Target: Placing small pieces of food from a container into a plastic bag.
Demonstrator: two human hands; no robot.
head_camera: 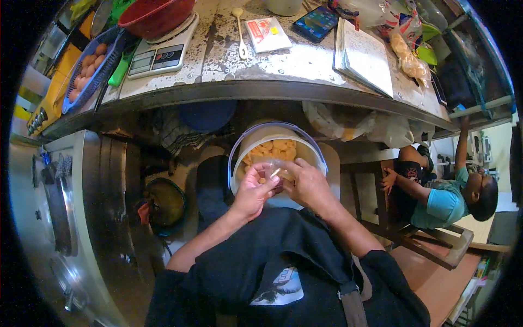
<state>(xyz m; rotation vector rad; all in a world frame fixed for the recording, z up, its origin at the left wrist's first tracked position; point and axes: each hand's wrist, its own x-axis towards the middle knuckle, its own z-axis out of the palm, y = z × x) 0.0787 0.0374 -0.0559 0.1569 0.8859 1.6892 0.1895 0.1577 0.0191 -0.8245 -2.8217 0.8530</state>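
My left hand (252, 193) pinches a small piece of clear plastic (276, 165), which looks like a bag or wrapper. My right hand (312, 187) has its fingers on the other side of the same plastic. A thin pale sliver shows by the left fingertips; I cannot tell what it is. Directly beneath both hands stands a whitish plastic bucket (286, 202) with a bluish handle (231, 163) swung around its rim. Inside lie orange-yellow pieces of food (279, 148), partly hidden by my hands.
Above the bucket runs a worn worktable (229, 71). It bears a digital scale (163, 57) under a red basin (157, 14), a spoon (241, 36), a packet (267, 34), a phone (315, 23), a notebook (363, 53) and a blue egg basket (92, 73). A person (441, 200) sits at right.
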